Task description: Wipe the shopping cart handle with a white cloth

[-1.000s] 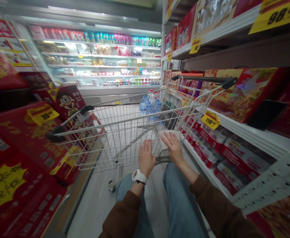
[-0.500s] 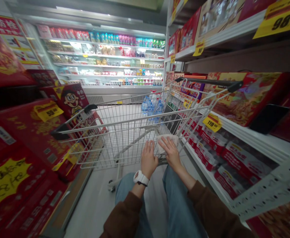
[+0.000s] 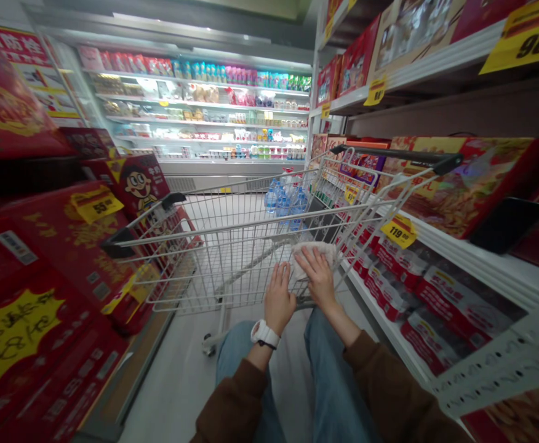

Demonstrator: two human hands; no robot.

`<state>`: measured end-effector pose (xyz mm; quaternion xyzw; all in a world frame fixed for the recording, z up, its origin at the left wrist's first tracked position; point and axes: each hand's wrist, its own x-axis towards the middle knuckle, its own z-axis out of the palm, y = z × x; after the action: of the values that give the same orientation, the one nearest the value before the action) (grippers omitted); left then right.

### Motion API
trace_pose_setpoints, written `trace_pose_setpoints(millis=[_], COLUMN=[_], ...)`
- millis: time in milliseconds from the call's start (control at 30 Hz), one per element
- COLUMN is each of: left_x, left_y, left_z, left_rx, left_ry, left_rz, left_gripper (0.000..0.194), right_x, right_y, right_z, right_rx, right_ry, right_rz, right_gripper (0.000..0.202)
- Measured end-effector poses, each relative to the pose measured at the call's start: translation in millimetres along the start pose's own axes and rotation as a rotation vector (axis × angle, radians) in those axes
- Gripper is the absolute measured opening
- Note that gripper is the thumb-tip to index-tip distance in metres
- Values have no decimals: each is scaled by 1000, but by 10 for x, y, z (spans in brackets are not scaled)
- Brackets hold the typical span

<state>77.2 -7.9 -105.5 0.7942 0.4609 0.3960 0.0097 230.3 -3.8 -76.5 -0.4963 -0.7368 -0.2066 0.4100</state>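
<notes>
A wire shopping cart [image 3: 237, 237] stands crosswise in front of my knees. My left hand [image 3: 279, 298], with a white watch on its wrist, rests against the cart's near wire side, fingers extended and pointing forward. Just right of it, my right hand [image 3: 318, 277] lies spread on a pale cloth [image 3: 313, 251], which it presses against the wires near the cart's right end. The cloth is partly hidden under the fingers. The two hands are close together but apart.
Red gift boxes [image 3: 52, 234] are stacked on the left. On the right, a shelf [image 3: 495, 271] holds boxes and a black phone [image 3: 509, 224]. Bottled water packs [image 3: 285, 200] stand beyond the cart, before a lit refrigerated display [image 3: 200, 114].
The whole view has shifted slightly, with the scene a little further right. My right hand and the cloth sit slightly higher relative to my left hand.
</notes>
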Motion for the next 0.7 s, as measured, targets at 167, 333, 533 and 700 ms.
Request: trace_pose_setpoints(millis=[167, 333, 533, 700], left_x=[-128, -141, -69, -41], left_y=[-109, -386, -550, -529], left_z=[-234, -553, -638, -646], left_rx=[152, 345, 381, 367], left_ry=[77, 131, 28, 22], left_rz=[-80, -174, -137, -136], left_gripper=[73, 67, 65, 67], right_x=[-144, 202, 229, -63], right_y=[-69, -163, -187, -222], right_z=[-135, -284, 73, 224], right_rx=[40, 19, -37, -30], right_ry=[-61, 47, 67, -12], right_rz=[-48, -62, -41, -90], right_gripper=[93, 91, 82, 85])
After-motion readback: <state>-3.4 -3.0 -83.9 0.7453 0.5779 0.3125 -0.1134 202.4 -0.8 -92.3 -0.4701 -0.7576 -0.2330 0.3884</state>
